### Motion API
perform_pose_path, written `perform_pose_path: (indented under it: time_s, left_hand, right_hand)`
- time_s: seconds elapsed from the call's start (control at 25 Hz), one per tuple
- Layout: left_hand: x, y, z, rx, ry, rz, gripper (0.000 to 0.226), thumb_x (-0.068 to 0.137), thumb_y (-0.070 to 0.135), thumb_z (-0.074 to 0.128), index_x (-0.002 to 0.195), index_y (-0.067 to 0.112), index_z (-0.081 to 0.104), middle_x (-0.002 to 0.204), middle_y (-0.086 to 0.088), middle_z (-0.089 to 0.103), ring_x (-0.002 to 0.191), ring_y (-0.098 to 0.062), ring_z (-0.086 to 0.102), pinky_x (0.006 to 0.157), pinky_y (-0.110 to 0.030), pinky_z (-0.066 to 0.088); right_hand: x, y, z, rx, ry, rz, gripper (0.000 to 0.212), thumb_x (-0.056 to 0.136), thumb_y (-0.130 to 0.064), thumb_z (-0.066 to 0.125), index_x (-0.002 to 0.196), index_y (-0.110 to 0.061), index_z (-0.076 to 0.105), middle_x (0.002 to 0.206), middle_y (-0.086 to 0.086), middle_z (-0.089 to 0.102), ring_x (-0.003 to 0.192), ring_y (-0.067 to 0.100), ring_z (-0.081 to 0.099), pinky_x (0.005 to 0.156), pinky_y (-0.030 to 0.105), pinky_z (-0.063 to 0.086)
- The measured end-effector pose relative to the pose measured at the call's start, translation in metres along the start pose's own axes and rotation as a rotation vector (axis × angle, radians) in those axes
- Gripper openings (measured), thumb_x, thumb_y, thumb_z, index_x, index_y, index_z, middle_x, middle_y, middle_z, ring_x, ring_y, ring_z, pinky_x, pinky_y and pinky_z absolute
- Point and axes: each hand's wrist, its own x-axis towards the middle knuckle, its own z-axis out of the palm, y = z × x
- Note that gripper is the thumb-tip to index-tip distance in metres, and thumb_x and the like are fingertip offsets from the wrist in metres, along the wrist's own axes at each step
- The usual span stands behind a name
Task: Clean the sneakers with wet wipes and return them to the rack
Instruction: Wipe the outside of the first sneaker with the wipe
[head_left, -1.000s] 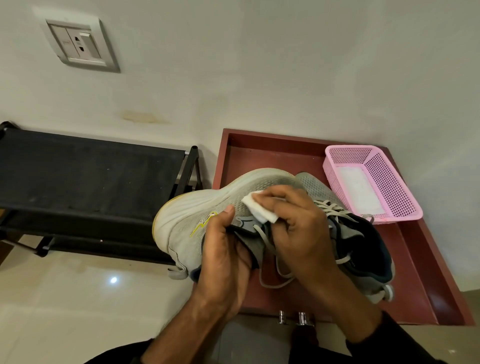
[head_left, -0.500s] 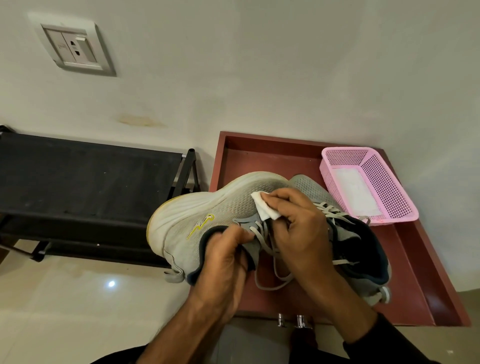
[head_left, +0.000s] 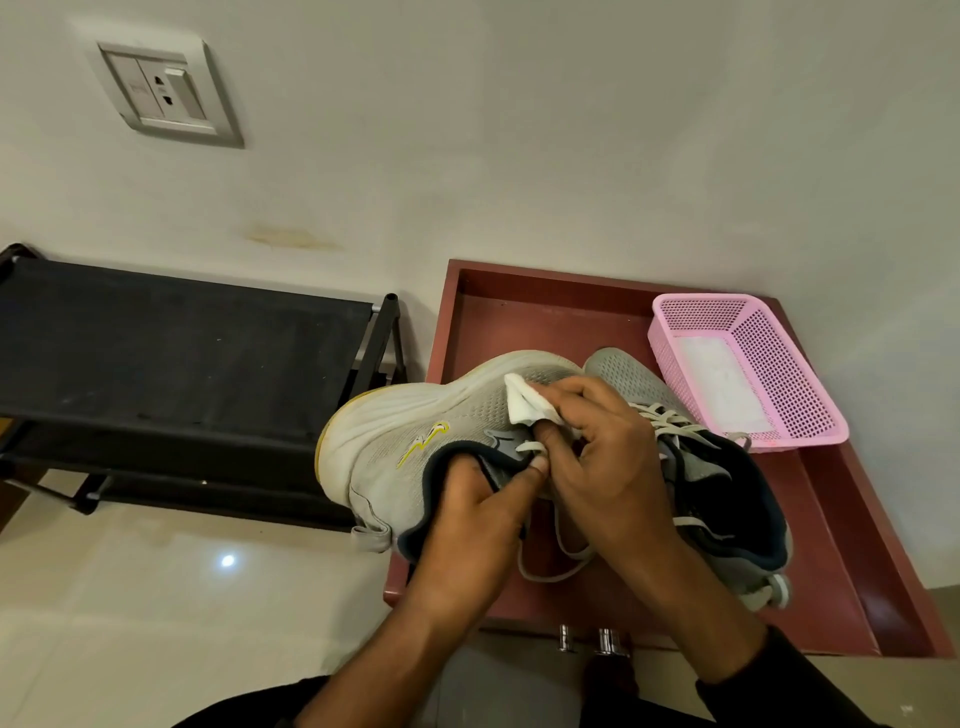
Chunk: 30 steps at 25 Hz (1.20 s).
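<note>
A grey mesh sneaker (head_left: 415, 441) with a white sole and yellow logo lies tipped on its side, heel toward the left. My left hand (head_left: 478, 499) grips its dark collar and tongue. A folded white wet wipe (head_left: 522, 408) is pressed on the sneaker's upper near the laces by my right hand (head_left: 597, 452). The second grey sneaker (head_left: 727, 499) stands upright just behind and to the right on the red-brown table (head_left: 519, 312), partly hidden by my right hand and forearm.
A pink perforated basket (head_left: 779, 364) with a white sheet inside stands at the table's back right. The black shoe rack (head_left: 171, 353) is on the left against the wall. A wall socket (head_left: 166, 93) is at upper left. Pale tiled floor (head_left: 156, 597) lies below.
My right hand with the wipe has slid along the sneaker's upper toward the toe. My left hand's grip has shifted on the collar and tongue, and the sneaker has moved slightly left.
</note>
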Motion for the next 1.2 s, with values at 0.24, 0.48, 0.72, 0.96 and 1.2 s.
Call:
perform_pose_path:
  time_s: [0.24,0.48,0.72,0.96,1.2]
  left_hand:
    - [-0.004,0.002,-0.003,0.233,0.118,0.012,0.023,0.094,0.023,0.064,0.117,0.027,0.058,0.117,0.013,0.068,0.114,0.004,0.059,0.103,-0.027,0.046]
    - [-0.005,0.002,-0.005,0.287,0.14,-0.001,0.02,0.093,0.028,0.065,0.113,0.028,0.06,0.111,0.015,0.069,0.109,0.005,0.061,0.1,-0.031,0.049]
    - [0.001,-0.007,-0.011,0.345,0.154,-0.002,0.035,0.081,0.04,0.067,0.112,0.024,0.061,0.107,0.01,0.07,0.108,-0.004,0.063,0.099,-0.04,0.05]
    - [0.002,-0.009,0.004,0.668,0.213,-0.159,0.024,0.087,-0.006,0.06,0.103,0.011,0.063,0.101,-0.002,0.067,0.1,-0.016,0.067,0.089,-0.03,0.055]
    - [-0.011,-0.015,-0.008,0.723,0.171,0.202,0.023,0.084,0.037,0.049,0.096,0.017,0.052,0.104,-0.001,0.061,0.107,-0.015,0.057,0.099,-0.044,0.045]
  right_hand:
    - [-0.001,0.0,0.002,0.013,-0.046,0.016,0.026,0.088,-0.008,0.07,0.113,-0.015,0.074,0.101,-0.009,0.064,0.094,0.007,0.063,0.078,0.012,0.044]
    - [-0.001,-0.003,0.002,0.016,-0.045,0.025,0.023,0.089,-0.009,0.07,0.11,-0.015,0.074,0.098,-0.011,0.064,0.091,0.003,0.061,0.077,0.01,0.043]
    - [0.001,-0.003,-0.001,0.017,-0.061,0.035,0.018,0.09,-0.016,0.066,0.106,-0.015,0.075,0.099,-0.009,0.065,0.092,0.006,0.062,0.077,0.019,0.048]
    - [-0.007,-0.043,-0.003,0.09,-0.169,-0.15,0.04,0.08,0.006,0.06,0.114,-0.012,0.074,0.104,-0.004,0.066,0.102,0.01,0.061,0.09,0.021,0.046]
    - [0.004,-0.016,-0.012,0.007,-0.107,-0.049,0.041,0.08,0.0,0.053,0.113,-0.012,0.075,0.105,-0.006,0.068,0.101,0.009,0.063,0.087,0.032,0.052]
